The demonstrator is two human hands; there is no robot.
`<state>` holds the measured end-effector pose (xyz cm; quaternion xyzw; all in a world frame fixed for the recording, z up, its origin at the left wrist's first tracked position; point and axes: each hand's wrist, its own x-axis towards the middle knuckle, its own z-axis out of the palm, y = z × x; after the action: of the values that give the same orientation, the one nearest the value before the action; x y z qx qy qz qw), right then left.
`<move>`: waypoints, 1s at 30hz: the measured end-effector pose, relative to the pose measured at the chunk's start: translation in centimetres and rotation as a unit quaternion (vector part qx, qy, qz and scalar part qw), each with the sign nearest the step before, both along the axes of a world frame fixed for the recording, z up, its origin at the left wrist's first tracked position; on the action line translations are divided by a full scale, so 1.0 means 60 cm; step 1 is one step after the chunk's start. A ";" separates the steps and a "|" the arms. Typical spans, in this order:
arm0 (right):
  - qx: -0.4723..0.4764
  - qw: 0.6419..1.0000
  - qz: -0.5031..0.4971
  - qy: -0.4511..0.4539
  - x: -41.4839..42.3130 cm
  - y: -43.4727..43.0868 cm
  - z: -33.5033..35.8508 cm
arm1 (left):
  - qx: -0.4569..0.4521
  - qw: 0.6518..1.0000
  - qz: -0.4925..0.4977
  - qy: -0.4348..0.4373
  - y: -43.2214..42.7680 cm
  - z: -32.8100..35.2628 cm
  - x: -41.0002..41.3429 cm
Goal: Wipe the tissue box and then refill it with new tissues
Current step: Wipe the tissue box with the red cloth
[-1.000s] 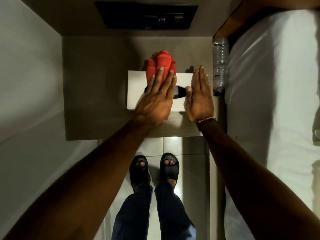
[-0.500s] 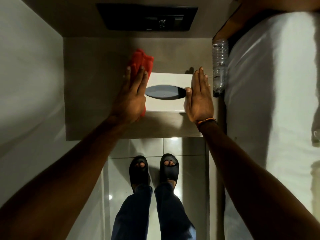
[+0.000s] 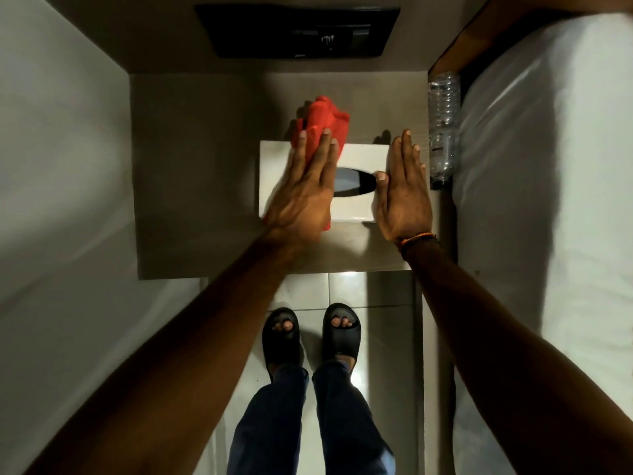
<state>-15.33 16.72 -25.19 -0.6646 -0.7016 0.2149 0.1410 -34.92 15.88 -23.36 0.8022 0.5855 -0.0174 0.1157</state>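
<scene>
A white tissue box [image 3: 363, 159] with a dark oval slot [image 3: 356, 180] lies flat on a grey bedside table [image 3: 191, 173]. My left hand [image 3: 303, 197] lies flat over the box's left half, pressing a crumpled red cloth [image 3: 323, 120] against its top; the cloth sticks out beyond my fingertips at the box's far edge. My right hand [image 3: 404, 193] rests flat with straight fingers against the box's right end, thumb touching the top near the slot. No tissue shows in the slot.
A clear plastic water bottle [image 3: 442, 125] lies at the table's right edge beside a white bed [image 3: 548, 200]. A dark panel [image 3: 294, 29] hangs on the wall behind. A pale wall is on the left. My sandalled feet [image 3: 310, 337] stand on the tiled floor.
My left hand with the red cloth slid left off the slot half a second ago and has now come back right over the box's left half. The right hand stayed put.
</scene>
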 end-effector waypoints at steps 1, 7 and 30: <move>-0.003 1.000 0.000 -0.001 0.000 0.000 0.002 | -0.010 1.000 0.021 0.007 -0.003 0.007 -0.020; -0.007 1.000 0.003 -0.005 -0.002 0.001 0.006 | -0.047 0.996 0.043 0.067 -0.010 0.006 -0.097; -0.005 1.000 0.008 -0.011 0.000 0.000 0.006 | 0.001 0.995 0.052 0.083 -0.010 0.000 -0.074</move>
<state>-15.32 16.73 -24.82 -0.6622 -0.7072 0.2123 0.1276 -39.35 15.28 -23.35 0.7667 0.6339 -0.0770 0.0664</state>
